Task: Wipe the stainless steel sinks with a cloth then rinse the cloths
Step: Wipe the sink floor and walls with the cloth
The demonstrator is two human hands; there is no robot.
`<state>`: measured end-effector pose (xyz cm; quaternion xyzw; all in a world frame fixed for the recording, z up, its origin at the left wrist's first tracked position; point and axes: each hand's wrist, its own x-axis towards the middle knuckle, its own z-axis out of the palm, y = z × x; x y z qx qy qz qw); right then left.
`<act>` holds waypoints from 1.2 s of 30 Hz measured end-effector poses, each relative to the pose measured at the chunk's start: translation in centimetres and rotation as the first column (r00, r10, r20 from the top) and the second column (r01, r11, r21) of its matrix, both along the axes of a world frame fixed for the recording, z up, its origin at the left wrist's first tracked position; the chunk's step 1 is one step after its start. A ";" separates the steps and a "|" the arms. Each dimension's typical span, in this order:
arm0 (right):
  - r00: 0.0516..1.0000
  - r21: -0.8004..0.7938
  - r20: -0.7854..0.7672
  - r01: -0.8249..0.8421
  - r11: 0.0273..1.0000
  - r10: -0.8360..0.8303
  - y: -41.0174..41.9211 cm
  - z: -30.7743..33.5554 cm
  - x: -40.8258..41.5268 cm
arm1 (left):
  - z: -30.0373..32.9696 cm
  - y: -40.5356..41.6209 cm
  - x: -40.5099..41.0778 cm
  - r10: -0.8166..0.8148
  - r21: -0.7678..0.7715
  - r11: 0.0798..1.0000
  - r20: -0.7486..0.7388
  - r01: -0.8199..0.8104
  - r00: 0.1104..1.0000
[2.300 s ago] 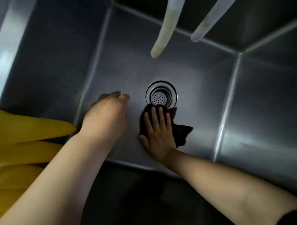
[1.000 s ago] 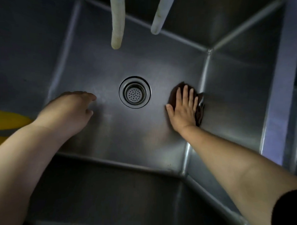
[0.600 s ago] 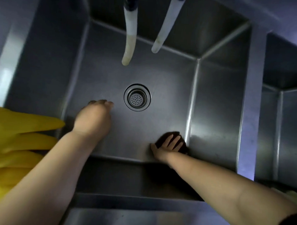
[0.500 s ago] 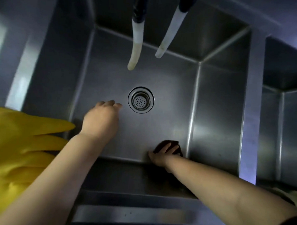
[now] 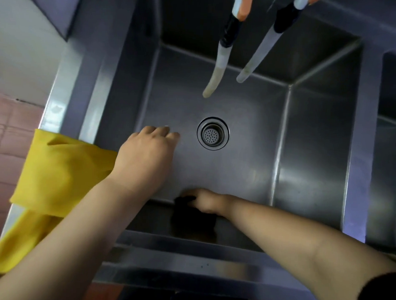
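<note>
Hugging sink's (image 5: 310, 159) near wall: cloth (image 5: 193, 214).

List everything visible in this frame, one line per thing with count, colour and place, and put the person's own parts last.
sink: one, grey stainless steel, fills the middle of the view
drain strainer: one, silver, middle of the sink floor
hoses: two, pale and translucent with dark upper sections, hanging over the back of the sink
second basin: one, grey steel, right edge, only partly seen
yellow gloves: count unclear, yellow, draped over the sink's left rim
floor tiles: reddish brown, far left
dark cloth: one, near black, against the sink's front wall
left hand: one, fingertips on the sink floor left of the drain, holds nothing
right hand: one, on the dark cloth at the front wall; grip unclear
</note>
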<state>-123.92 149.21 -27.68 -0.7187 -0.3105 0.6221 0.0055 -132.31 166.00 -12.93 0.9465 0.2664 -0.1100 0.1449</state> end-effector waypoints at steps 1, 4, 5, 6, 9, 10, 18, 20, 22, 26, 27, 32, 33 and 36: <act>0.999 0.014 -0.039 0.004 1.000 -0.003 0.9 0.0 -0.6 | -0.1 -0.2 -0.2 -0.010 -0.004 1.000 -0.001 0.010 1.000; 0.982 -0.001 -0.189 0.014 1.000 -0.014 2.2 0.3 -1.3 | -0.8 -1.0 -0.3 -0.041 -0.030 0.999 -0.023 0.040 0.999; 0.971 -0.013 -0.235 0.032 0.999 -0.034 2.0 0.8 -1.0 | -1.0 -1.2 -0.3 -0.049 -0.037 0.998 -0.029 0.047 0.998; 0.960 -0.017 -0.273 0.052 0.999 -0.054 1.5 1.3 -0.4 | -1.2 -1.3 -0.2 -0.052 -0.042 0.998 -0.037 0.050 0.998; 0.950 -0.012 -0.307 0.050 0.999 -0.052 -0.9 2.7 1.9 | -1.7 -1.6 -0.2 -0.059 -0.058 0.997 -0.062 0.055 0.996; 0.955 -0.019 -0.293 0.046 0.999 -0.049 -1.8 3.2 2.8 | -1.8 -1.6 -0.2 -0.060 -0.065 0.996 -0.069 0.056 0.996; 0.950 -0.173 -0.223 0.182 0.968 -0.218 -8.2 7.3 7.5 | -1.0 -2.1 0.4 -0.094 -0.100 0.992 -0.126 0.082 0.988; 0.935 -0.181 -0.221 0.239 0.954 -0.276 -8.7 8.5 7.7 | -0.3 -2.3 0.7 -0.116 -0.100 0.990 -0.143 0.102 0.983; 0.920 -0.179 -0.230 0.280 0.943 -0.316 -8.5 9.7 7.2 | 0.6 -2.5 0.9 -0.125 -0.102 0.989 -0.157 0.110 0.980; 0.877 -0.104 -0.353 0.310 0.945 -0.326 -4.9 12.0 3.9 | 2.7 -2.6 0.7 -0.116 -0.092 0.990 -0.150 0.103 0.982; 0.858 -0.094 -0.401 0.311 0.946 -0.322 -3.6 12.5 2.8 | 3.3 -2.5 0.6 -0.112 -0.086 0.991 -0.146 0.100 0.983; 0.794 0.006 -0.405 0.498 0.867 -0.453 0.3 15.4 -0.1 | 6.9 -1.3 -0.6 -0.103 -0.051 0.994 -0.085 0.099 0.991; 0.783 0.055 -0.364 0.560 0.827 -0.505 0.4 16.2 0.2 | 7.6 -1.0 -0.9 -0.101 -0.038 0.994 -0.069 0.099 0.992; 0.557 0.172 -0.373 0.827 0.535 -0.742 -0.5 19.1 2.0 | 9.4 -0.8 -1.5 -0.073 -0.023 0.997 -0.045 0.073 0.996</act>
